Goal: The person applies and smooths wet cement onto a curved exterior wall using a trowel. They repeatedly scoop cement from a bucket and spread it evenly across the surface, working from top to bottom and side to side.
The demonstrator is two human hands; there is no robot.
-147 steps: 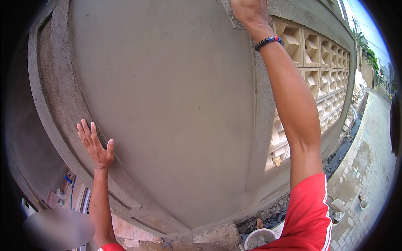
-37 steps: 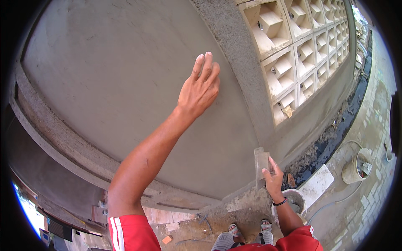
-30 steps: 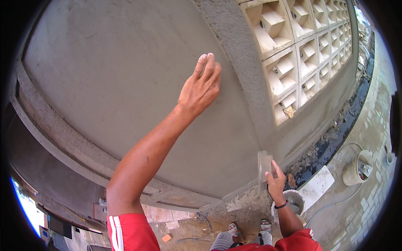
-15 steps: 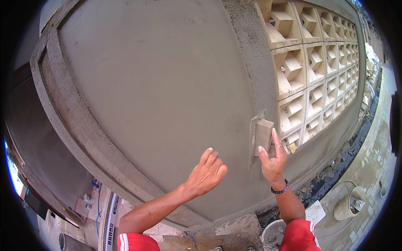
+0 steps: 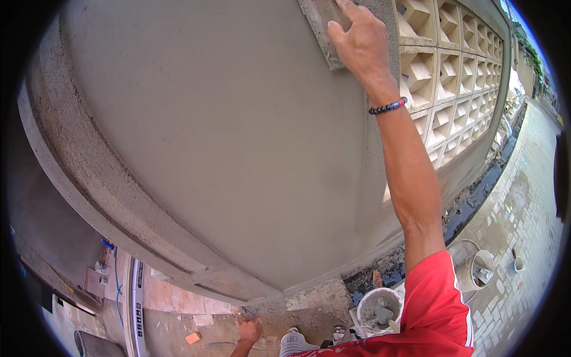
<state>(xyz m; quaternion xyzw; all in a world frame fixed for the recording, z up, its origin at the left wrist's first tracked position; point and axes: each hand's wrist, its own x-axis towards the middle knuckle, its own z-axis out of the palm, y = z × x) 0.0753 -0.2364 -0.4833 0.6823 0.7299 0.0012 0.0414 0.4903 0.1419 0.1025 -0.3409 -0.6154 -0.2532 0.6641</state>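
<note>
My right hand (image 5: 361, 47) is stretched high, closed on a plastering float (image 5: 324, 33). The float's flat blade lies against the smooth grey plastered wall (image 5: 226, 131), close to the rough upright band (image 5: 375, 143) at the wall's right edge. The top of the float runs out of the picture, and my fingers hide most of its handle. Low down, my left hand (image 5: 248, 329) hangs away from the wall above the ground, fingers loosely bent and apart, holding nothing that I can see.
Pale ventilation blocks (image 5: 449, 77) fill the wall's right part. A bucket of mortar (image 5: 380, 306) stands by my feet, another bucket (image 5: 474, 268) on the paving. A dark wet ditch (image 5: 470, 202) follows the wall's foot. A raised border (image 5: 119, 172) edges the left; an orange brick piece (image 5: 193, 338) lies below.
My right hand has carried the float upward and a little left along the wall. My left hand has dropped from in front of the wall to low near the ground. The view has shifted.
</note>
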